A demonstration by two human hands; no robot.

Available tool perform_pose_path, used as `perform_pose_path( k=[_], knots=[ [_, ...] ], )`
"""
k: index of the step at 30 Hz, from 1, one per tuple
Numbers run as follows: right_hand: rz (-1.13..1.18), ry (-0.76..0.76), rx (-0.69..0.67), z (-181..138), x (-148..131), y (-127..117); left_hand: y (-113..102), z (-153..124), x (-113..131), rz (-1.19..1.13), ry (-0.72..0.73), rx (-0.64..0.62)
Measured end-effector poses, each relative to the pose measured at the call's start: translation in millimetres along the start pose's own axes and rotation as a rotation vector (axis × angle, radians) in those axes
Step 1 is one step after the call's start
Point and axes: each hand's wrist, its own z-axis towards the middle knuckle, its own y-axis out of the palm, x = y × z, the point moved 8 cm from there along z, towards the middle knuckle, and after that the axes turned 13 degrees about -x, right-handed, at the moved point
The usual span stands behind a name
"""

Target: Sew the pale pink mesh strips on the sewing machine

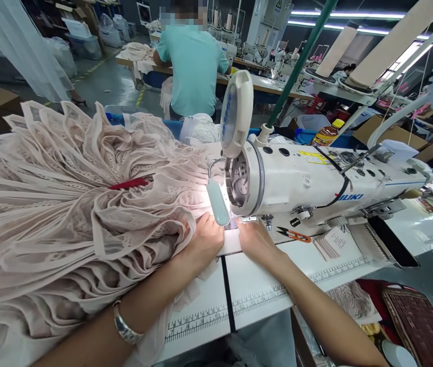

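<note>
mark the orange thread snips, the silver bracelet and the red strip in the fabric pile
Orange-handled thread snips [294, 234], head view, on the handle.
Silver metal bracelet [125, 327], head view, on the band at the left wrist.
Red strip in the beige lace fabric pile [130, 183], head view, mid-length.

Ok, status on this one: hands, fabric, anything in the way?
Left hand and right hand flat on pink fabric at sewing machine needle. Lamp hangs between. Snips lie beside.

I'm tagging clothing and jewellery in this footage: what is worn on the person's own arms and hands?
Both forearms are bare, no sleeves or gloves in view. The left wrist carries a silver metal bangle. The left hand and right hand show no rings that I can make out.
</note>
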Motion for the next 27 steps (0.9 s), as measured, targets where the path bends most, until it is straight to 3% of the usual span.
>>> perform_pose_path(
  k=[3,9,20,27],
  knots=[
    [-0.058,-0.005,0.037,-1.6,-3.5,-5.2,-9.7,3.1,0.5,0.009,0.010,0.009],
    [-0.066,-0.026,-0.040,-7.0,-9.3,-1.0,-14.5,3.7,2.3,0.025,0.083,0.010],
    [-0.067,-0.146,0.146,-15.5,-5.2,3.7,-10.8,3.7,1.3,0.058,0.076,-0.005],
    [-0.047,-0.091,0.075,-13.2,-5.9,1.5,-8.0,3.9,0.8,0.090,0.088,0.018]
  ],
)
